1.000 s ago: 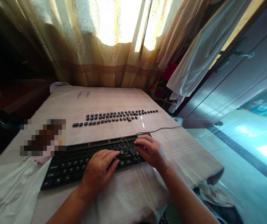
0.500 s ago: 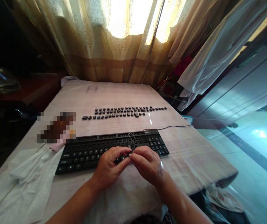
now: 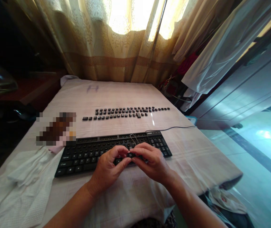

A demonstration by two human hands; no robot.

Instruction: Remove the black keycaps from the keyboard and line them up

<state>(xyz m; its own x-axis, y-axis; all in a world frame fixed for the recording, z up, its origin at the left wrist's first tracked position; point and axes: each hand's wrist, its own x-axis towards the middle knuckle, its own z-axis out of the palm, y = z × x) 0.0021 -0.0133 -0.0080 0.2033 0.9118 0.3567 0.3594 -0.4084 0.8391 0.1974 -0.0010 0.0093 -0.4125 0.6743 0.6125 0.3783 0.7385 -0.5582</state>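
A black keyboard (image 3: 83,155) lies across the near part of the table, with several keycaps off its upper rows. Above its right-middle part my two hands meet at the fingertips around a small black keycap (image 3: 131,155). My left hand (image 3: 110,166) is closed in a pinch at the keycap's left side. From the right, my right hand (image 3: 151,163) pinches it between thumb and fingers. Just beyond the fingers, a thin wire keycap puller (image 3: 133,138) rests on the keyboard. My hands cover some of the keys beneath.
Loose black keycaps (image 3: 116,110) lie in rows on the cloth-covered table (image 3: 126,93) behind the keyboard. A cable (image 3: 173,128) runs off to the right. White cloth (image 3: 28,180) and a blurred-out brown object (image 3: 57,128) are at the left. Curtains (image 3: 116,57) hang behind.
My fingertips have parted slightly, and the keycap between them now shows. My right hand has shifted a little up. The view has shifted slightly; the keycap rows look the same.
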